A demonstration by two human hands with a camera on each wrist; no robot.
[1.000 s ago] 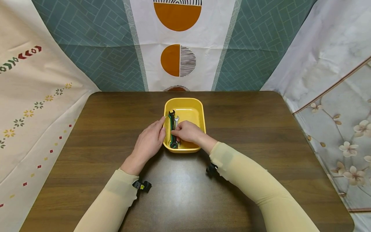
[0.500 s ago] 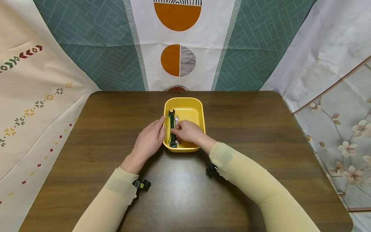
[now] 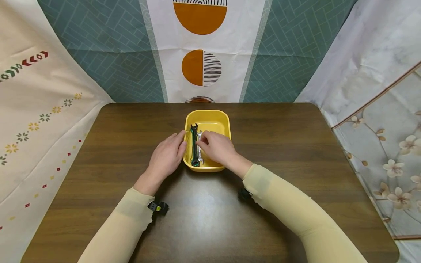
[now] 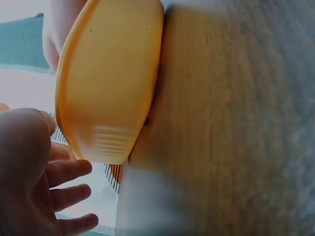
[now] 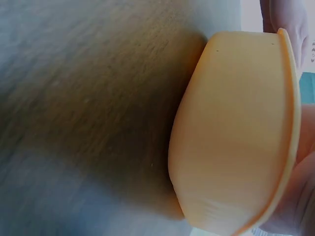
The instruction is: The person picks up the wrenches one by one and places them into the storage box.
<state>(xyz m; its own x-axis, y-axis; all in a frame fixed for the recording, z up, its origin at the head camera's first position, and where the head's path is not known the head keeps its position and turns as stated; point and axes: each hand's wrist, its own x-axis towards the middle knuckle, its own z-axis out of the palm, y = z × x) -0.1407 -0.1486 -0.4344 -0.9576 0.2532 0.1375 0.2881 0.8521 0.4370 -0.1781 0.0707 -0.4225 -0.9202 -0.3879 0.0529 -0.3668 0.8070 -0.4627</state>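
Note:
A yellow tray (image 3: 213,126) sits on the table in the head view, with wrenches lying lengthwise along its left side. One is a dark wrench (image 3: 194,146) with a green edge showing beside it; a silver wrench (image 3: 201,159) lies just right of it. My left hand (image 3: 167,153) rests at the tray's left rim with fingers extended; the left wrist view shows its fingertips (image 4: 78,169) beside the tray wall. My right hand (image 3: 217,147) hovers inside the tray, its thumb and fingertips parted over the silver wrench and hiding part of it.
The brown wooden table (image 3: 283,146) extends around the tray. Patterned cloths hang behind it and at both sides, including a white floral cloth (image 3: 388,160) on the right. Black wrist cameras (image 3: 161,208) are strapped under the sleeves.
My right hand has lifted and shifted slightly right and away from me, its fingers spreading off the silver wrench, whose near end now shows. The left hand and the tray have barely moved.

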